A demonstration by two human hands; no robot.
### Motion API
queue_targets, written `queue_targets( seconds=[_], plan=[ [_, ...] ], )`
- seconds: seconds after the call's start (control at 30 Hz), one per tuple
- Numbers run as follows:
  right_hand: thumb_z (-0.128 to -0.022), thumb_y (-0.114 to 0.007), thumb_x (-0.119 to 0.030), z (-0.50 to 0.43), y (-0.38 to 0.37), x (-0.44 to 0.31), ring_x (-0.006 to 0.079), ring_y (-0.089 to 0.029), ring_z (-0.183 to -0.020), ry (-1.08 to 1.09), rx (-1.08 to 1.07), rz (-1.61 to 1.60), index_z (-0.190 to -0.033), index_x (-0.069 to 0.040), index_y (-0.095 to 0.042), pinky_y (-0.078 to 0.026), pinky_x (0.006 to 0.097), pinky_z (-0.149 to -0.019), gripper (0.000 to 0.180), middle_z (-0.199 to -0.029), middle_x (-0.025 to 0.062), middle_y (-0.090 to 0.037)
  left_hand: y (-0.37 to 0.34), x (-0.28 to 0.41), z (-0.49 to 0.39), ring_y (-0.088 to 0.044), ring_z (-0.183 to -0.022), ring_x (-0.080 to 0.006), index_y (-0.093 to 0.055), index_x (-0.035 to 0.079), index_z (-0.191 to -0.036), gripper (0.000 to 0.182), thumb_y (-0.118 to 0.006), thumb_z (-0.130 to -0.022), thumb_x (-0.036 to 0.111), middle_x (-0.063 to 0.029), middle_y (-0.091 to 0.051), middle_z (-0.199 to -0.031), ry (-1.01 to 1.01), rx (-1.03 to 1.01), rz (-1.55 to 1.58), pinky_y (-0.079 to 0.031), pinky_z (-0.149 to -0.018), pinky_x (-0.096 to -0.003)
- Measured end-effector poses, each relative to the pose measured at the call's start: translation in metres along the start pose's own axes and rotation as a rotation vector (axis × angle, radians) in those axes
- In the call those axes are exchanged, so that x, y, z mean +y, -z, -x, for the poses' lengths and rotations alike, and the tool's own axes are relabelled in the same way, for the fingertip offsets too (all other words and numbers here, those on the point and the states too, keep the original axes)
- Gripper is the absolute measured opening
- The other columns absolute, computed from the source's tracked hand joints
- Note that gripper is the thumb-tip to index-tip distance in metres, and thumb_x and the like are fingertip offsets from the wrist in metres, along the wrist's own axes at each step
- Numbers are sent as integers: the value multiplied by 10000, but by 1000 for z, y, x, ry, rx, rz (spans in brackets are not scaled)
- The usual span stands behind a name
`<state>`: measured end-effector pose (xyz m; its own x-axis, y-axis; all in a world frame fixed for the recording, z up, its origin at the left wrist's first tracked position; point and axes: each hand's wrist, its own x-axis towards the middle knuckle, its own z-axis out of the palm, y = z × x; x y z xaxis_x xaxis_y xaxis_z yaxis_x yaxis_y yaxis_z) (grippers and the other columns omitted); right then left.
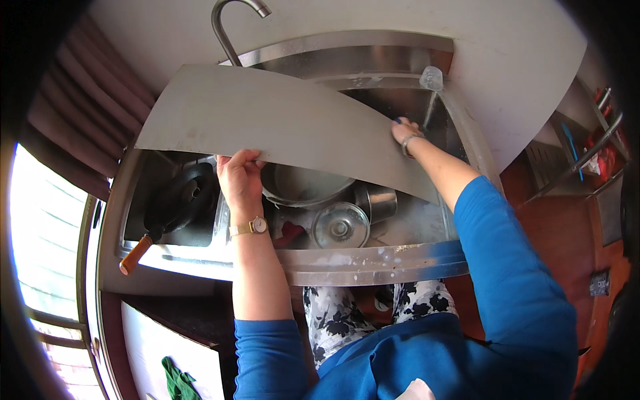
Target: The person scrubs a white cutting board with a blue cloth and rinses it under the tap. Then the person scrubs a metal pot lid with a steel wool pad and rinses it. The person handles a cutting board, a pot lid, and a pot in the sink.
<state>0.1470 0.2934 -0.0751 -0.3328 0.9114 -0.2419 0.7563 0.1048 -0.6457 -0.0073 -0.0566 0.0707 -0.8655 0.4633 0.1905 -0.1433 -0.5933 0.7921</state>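
A large flat grey panel (280,120) lies at a tilt across the top of a steel double sink (350,267). My left hand (239,177), with a gold-toned wristwatch (259,224) at the wrist, grips its near edge. At the far right edge, my right hand (406,131) curls its fingers on the panel; a small dark blue patch shows at the fingers, too small to name. Below the near edge sit a wide metal pan (307,182), partly hidden, a steel pot (382,204) on its side and a glass lid (341,226).
A dark pan (182,200) fills the left basin, its wooden handle (136,255) jutting over the front rim. A curved faucet (225,30) rises behind. A clear plastic cup (431,78) stands at the back right corner. A metal rack (575,155) is at right.
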Motion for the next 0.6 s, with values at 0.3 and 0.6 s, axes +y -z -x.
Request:
queue_targets(
  seconds=[0.3,0.6],
  plan=[
    [-878,-499,-305,163,-44,-171,388,-414,-1219,931,102,-86,-1311,-114,-442,-359,463,-1010,477,-1359,206,-409,-4,1,5,-558,-690,-145,-518,85,-950,317,-531,-721,-133,-34,-587,-820,-14,-48,-28,-418,-573,-277],
    [-914,-439,-268,101,9,-35,356,-412,-1255,682,-30,0,-1359,-148,-378,-360,424,-1033,465,-1388,172,-400,2,-4,0,-558,-733,-169,-513,110,-980,388,-512,-704,-163,-42,-572,-873,-9,-53,-9,-428,-560,-286]
  ],
)
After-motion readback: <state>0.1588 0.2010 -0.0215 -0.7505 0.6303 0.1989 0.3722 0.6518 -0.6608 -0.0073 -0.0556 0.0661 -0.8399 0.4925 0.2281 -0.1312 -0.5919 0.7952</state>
